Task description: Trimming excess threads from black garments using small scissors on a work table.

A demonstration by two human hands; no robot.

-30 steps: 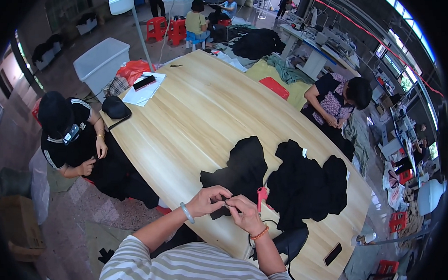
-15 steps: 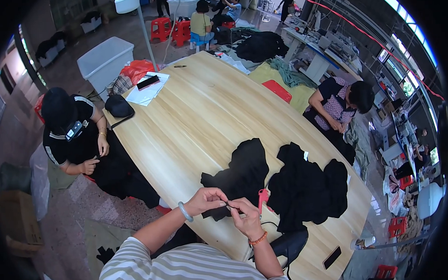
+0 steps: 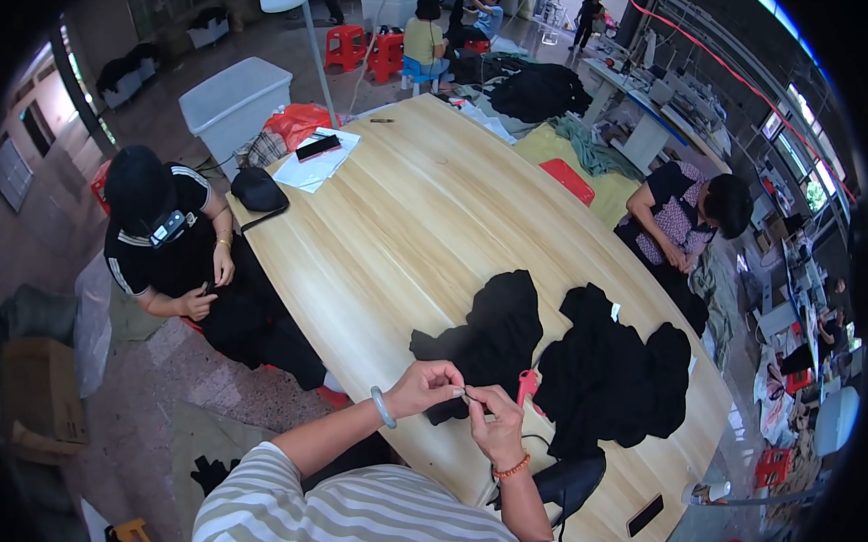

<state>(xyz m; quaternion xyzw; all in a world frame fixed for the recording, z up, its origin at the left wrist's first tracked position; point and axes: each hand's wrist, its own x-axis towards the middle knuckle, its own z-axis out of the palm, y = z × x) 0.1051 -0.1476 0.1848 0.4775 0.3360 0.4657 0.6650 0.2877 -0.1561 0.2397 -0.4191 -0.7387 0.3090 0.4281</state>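
Observation:
My left hand (image 3: pixel 424 388), with a pale bangle at its wrist, pinches thumb and fingers together over the table's near edge. Close against it, my right hand (image 3: pixel 498 424), wearing an orange bead bracelet, is also closed in a pinch. Something small and dark shows between the fingertips, too small to name. Just beyond the hands lies a piece of black cloth (image 3: pixel 498 321), flat on the table. A larger heap of black cloth (image 3: pixel 605 380) lies to the right. Beside my right hand, between the two, is a red tool (image 3: pixel 527 386) whose kind is unclear.
The wooden table (image 3: pixel 403 205) carries a black pouch (image 3: pixel 259 191), papers (image 3: pixel 308 170) with a phone, another phone (image 3: pixel 645 516) and a dark bag (image 3: pixel 568 481). A co-worker (image 3: pixel 170 232) sits left, another (image 3: pixel 676 210) right. A white bin (image 3: pixel 235 101) stands beyond.
The whole view has shifted, so the table and people sit slightly farther right and mostly lower. My hands keep their pinch close together, with only small finger movement.

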